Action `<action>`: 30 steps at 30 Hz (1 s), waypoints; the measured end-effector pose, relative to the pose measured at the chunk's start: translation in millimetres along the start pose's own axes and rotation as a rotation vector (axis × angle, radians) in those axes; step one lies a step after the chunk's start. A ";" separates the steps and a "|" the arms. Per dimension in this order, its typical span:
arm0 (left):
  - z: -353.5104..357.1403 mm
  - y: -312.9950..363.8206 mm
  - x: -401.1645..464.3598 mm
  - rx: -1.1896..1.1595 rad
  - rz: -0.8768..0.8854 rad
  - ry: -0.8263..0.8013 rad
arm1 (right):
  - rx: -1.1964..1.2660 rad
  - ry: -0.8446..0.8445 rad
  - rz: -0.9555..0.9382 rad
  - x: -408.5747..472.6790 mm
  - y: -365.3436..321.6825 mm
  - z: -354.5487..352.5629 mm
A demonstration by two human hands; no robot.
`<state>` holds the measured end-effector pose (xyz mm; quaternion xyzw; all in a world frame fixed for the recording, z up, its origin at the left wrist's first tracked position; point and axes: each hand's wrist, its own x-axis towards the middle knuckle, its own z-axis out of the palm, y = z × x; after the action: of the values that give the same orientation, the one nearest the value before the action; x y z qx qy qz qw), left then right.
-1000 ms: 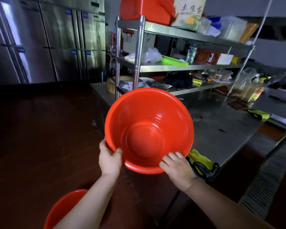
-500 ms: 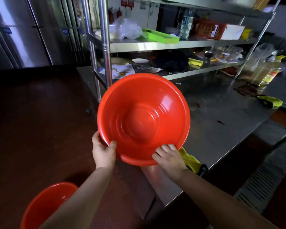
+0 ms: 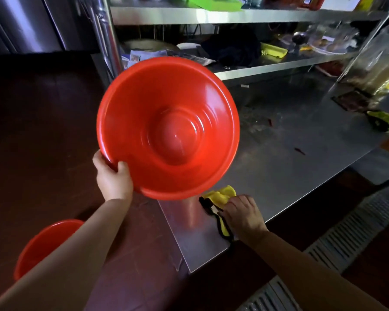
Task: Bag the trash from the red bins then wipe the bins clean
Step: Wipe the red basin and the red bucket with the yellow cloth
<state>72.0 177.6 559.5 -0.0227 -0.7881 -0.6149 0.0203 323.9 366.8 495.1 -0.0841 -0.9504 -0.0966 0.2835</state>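
Note:
A round red bin is held up in the air, tilted so its empty inside faces me. My left hand grips its lower left rim, thumb inside the rim. My right hand lies on a yellow cloth with black edging at the near corner of the steel table, fingers curled over the cloth. A second red bin stands on the dark floor at the lower left, partly hidden by my left forearm.
A steel shelf rack stands on the table's far side, loaded with papers, a green tray and containers. Another yellow cloth lies at the table's right edge. A floor drain grate runs along the lower right. Steel fridges stand behind.
My right hand has left the red bin's rim and dropped onto the yellow cloth on the table. The left hand alone now holds the bin. The view has tilted down.

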 end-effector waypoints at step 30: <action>0.0 -20.7 -3.1 0.118 0.027 -0.084 | 0.280 0.300 0.545 34.9 -28.5 -69.8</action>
<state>73.8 172.5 539.2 -0.0581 -0.8226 -0.5656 -0.0031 325.5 326.7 567.9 -0.2798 -0.8448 0.1030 0.4443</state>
